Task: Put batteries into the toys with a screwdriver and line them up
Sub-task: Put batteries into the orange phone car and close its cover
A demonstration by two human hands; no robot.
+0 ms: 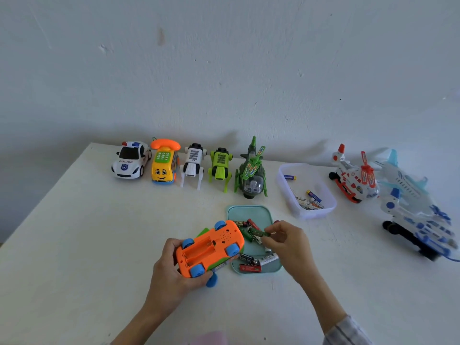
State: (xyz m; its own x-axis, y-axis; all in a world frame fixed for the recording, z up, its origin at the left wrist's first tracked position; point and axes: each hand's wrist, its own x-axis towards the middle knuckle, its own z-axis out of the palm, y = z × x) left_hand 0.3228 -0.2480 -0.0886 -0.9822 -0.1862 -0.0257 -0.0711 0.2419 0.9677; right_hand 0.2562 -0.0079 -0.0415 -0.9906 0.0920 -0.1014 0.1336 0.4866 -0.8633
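A: The upturned toy (210, 249), bay open, is gripped by the left hand (171, 267); a battery (258, 233) is pinched over the tray (251, 212) by the right hand (286, 241).

B: Polarity may be reversed; a loose pinch risks dropping it.

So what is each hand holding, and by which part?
Left hand grips the upturned orange car by its end; right hand pinches a green battery at one end.

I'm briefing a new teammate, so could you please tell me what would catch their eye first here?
The upturned orange toy car gripped in the left hand at the front, its battery bay open. Beside it, the right hand pinches a green battery over the blue tray. A row of toys lines the wall.
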